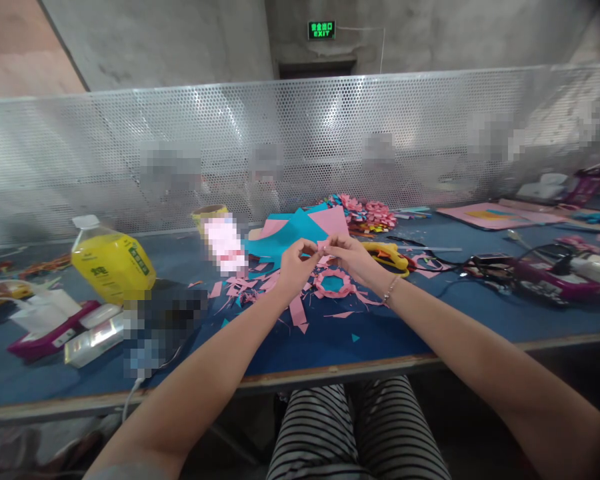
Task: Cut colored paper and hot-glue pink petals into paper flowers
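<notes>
Both hands meet over the blue table, pinching a small piece of pink paper (323, 246) between them. My left hand (299, 265) has its thumb and forefinger closed at the paper's left side. My right hand (353, 259), with a bracelet at the wrist, closes its fingers on the right side. Just below them lies a pink paper ring (333, 283) with a blue middle. Pink paper scraps (250, 285) are strewn around it. Behind the hands rest sheets of blue paper (273, 239) and pink paper (336, 219).
A yellow-handled tool (387, 257) lies right of my right hand. Farther back is a heap of pink paper pieces (375, 215). At left stand a yellow bottle (113, 263) and a blurred lit phone (225, 245). Cables and a purple power strip (555, 279) occupy the right. A perforated metal screen (300, 147) borders the back.
</notes>
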`<action>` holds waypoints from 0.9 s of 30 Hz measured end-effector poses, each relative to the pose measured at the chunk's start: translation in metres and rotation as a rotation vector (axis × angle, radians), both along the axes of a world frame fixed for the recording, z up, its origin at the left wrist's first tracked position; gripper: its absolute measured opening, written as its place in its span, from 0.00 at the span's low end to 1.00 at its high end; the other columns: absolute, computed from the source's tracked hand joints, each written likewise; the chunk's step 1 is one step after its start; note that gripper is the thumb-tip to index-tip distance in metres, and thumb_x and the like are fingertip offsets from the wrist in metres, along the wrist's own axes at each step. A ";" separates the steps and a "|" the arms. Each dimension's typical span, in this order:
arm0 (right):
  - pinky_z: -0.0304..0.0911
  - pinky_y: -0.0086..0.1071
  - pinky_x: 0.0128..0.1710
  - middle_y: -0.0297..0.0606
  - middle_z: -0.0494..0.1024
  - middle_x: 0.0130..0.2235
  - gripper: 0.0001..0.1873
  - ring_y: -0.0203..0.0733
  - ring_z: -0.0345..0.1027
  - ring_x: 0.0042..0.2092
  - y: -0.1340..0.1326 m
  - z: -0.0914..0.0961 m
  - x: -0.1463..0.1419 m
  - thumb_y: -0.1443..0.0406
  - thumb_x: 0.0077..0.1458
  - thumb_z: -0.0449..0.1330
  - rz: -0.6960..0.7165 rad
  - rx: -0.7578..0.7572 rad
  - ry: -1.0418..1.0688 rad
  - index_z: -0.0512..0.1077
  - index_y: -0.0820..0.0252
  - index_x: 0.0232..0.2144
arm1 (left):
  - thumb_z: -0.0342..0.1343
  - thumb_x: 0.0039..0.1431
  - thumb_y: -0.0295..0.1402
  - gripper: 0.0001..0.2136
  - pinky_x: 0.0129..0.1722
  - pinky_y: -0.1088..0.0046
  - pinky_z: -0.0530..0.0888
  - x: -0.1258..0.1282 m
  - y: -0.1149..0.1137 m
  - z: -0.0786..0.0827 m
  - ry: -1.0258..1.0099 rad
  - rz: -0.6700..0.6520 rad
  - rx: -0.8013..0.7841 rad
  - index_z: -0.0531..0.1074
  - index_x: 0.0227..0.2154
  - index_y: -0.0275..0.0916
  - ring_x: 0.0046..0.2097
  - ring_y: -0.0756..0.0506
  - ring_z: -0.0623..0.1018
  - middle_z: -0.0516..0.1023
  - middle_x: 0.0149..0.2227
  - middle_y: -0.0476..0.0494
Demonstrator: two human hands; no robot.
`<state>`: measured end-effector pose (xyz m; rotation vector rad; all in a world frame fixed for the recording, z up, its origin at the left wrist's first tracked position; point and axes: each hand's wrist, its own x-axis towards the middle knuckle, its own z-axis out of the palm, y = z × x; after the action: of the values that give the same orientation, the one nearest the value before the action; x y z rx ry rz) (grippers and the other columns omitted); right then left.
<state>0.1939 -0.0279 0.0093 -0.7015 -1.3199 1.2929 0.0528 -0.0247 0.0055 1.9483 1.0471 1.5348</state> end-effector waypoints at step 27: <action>0.57 0.29 0.30 0.28 0.62 0.25 0.16 0.32 0.57 0.29 -0.004 0.001 -0.003 0.60 0.35 0.65 0.079 0.003 0.077 0.61 0.58 0.22 | 0.55 0.47 0.34 0.06 0.28 0.76 0.67 0.004 -0.009 0.005 0.011 -0.062 -0.049 0.65 0.21 0.37 0.29 0.51 0.70 0.69 0.25 0.49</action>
<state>0.1907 -0.0321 0.0105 -0.5968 -1.2978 1.3669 0.0570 -0.0338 0.0103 1.9396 1.0099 1.4535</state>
